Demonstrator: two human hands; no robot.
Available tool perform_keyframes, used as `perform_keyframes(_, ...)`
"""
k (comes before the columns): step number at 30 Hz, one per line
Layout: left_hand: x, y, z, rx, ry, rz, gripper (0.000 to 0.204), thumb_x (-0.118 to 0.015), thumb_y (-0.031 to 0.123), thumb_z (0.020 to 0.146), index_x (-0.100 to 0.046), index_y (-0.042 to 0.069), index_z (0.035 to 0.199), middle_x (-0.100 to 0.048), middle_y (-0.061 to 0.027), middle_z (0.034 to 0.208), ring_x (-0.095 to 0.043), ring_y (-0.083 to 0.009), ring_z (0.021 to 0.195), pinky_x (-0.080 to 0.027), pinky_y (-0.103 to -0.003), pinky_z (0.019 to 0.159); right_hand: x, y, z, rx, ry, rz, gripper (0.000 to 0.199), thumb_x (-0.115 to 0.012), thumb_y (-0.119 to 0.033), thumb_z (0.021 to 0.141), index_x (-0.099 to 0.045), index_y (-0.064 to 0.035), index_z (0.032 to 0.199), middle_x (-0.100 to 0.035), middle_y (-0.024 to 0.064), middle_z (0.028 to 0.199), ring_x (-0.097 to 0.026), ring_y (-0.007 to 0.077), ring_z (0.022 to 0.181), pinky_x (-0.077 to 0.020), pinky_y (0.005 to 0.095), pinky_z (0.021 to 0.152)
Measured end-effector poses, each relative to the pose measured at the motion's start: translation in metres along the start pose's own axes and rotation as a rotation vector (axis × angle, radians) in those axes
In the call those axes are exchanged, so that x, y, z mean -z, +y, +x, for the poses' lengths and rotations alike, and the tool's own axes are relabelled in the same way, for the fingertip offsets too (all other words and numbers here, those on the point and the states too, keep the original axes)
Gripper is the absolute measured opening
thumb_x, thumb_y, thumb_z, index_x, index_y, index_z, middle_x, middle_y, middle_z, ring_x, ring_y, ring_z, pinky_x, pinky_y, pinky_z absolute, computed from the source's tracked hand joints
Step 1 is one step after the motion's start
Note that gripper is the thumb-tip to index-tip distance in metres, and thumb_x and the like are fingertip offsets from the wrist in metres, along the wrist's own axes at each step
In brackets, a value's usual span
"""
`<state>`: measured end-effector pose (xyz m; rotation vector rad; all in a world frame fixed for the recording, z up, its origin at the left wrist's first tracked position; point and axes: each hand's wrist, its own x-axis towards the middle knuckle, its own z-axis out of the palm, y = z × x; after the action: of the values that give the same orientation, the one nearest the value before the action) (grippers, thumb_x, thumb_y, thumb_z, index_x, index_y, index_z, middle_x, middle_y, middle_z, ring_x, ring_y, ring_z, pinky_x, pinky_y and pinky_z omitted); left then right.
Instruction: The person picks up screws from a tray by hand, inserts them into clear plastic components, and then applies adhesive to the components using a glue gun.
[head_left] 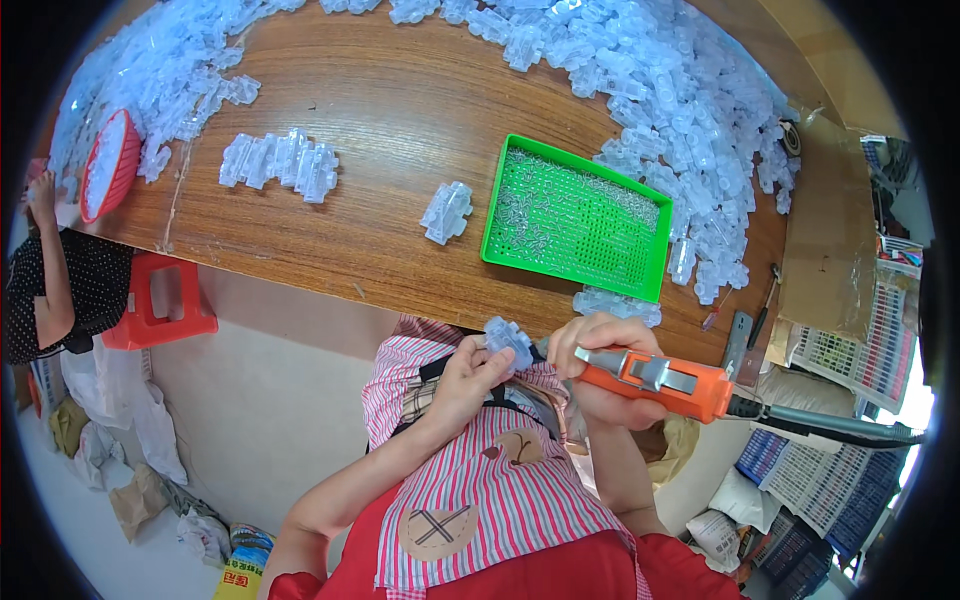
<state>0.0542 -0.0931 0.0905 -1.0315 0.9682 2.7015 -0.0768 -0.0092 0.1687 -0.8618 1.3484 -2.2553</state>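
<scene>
Surface: round brown wooden table [400, 110] in front of you, ringed at its far edge with heaps of clear bluish plastic parts [680, 90].
Left grip: your left hand [468, 375] is closed around a small clear bluish plastic block [508, 342], fingers wrapped on its lower side, held over your lap in front of the striped apron [500, 490].
Right grip: your right hand [590, 365] is clenched on an orange electric screwdriver with a grey clip [660, 378]; its tip end points toward the block, just beside it, though you cannot tell if they touch.
Beyond the grip: green perforated plastic tray [520, 250] lies on the table, just past both hands.
Left of the grip: a lone clear part [447, 212] and a short row of clear parts [280, 160], well apart from you.
Far left: red plastic basket [108, 165] and red stool [160, 300].
</scene>
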Motion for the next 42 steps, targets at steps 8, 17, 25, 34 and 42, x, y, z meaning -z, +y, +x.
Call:
perform_keyframes(8,-0.002,-0.003,0.007,-0.006,0.050,-0.013,0.029,-0.061,0.017,0.089,-0.044,0.001,0.107,-0.056,-0.0092,0.099,-0.057,-0.0127,0.090,-0.051,-0.027,0.081,-0.001,0.021,-0.006,-0.012,0.023,-0.017,0.086,-0.053,-0.078,0.068,-0.050,0.0030,0.096,-0.053,0.0077,0.067,-0.054,0.0176,0.054,-0.0443,0.0312,0.049)
perform_keyframes(17,0.002,-0.010,0.009,-0.106,0.039,0.029,0.027,-0.061,0.014,0.090,-0.044,-0.002,0.105,-0.057,-0.0115,0.094,-0.060,-0.0127,0.080,-0.051,-0.024,0.073,-0.001,0.027,-0.007,-0.051,-0.002,0.038,0.077,-0.062,-0.070,0.068,-0.051,0.0014,0.094,-0.054,0.0085,0.067,-0.052,0.0176,0.055,-0.0434,0.0313,0.051)
perform_keyframes(25,-0.001,-0.005,0.007,-0.165,0.011,0.098,0.024,-0.059,0.010,0.090,-0.045,-0.003,0.105,-0.059,-0.0120,0.094,-0.061,-0.0123,0.081,-0.051,-0.022,0.072,-0.001,0.029,-0.001,-0.015,-0.140,-0.016,0.068,-0.065,-0.063,0.072,-0.053,0.0021,0.090,-0.053,0.0080,0.065,-0.052,0.0182,0.055,-0.0423,0.0315,0.051)
perform_keyframes(34,0.006,-0.001,0.004,-0.019,0.080,0.021,0.026,-0.060,0.008,0.089,-0.044,0.001,0.109,-0.061,-0.0082,0.101,-0.061,-0.0116,0.089,-0.051,-0.024,0.081,-0.005,0.003,0.012,0.024,0.046,0.120,0.073,-0.060,-0.067,0.074,-0.054,0.0025,0.096,-0.056,0.0092,0.068,-0.054,0.0156,0.056,-0.0438,0.0280,0.050)
perform_keyframes(42,-0.003,0.005,0.001,-0.013,0.158,-0.135,0.031,-0.062,0.004,0.086,-0.040,0.006,0.107,-0.059,-0.0069,0.102,-0.061,-0.0135,0.091,-0.055,-0.027,0.081,-0.006,0.006,0.000,-0.036,0.088,0.048,0.084,-0.058,-0.074,0.065,-0.053,0.0042,0.094,-0.053,0.0059,0.066,-0.054,0.0143,0.056,-0.0451,0.0276,0.051)
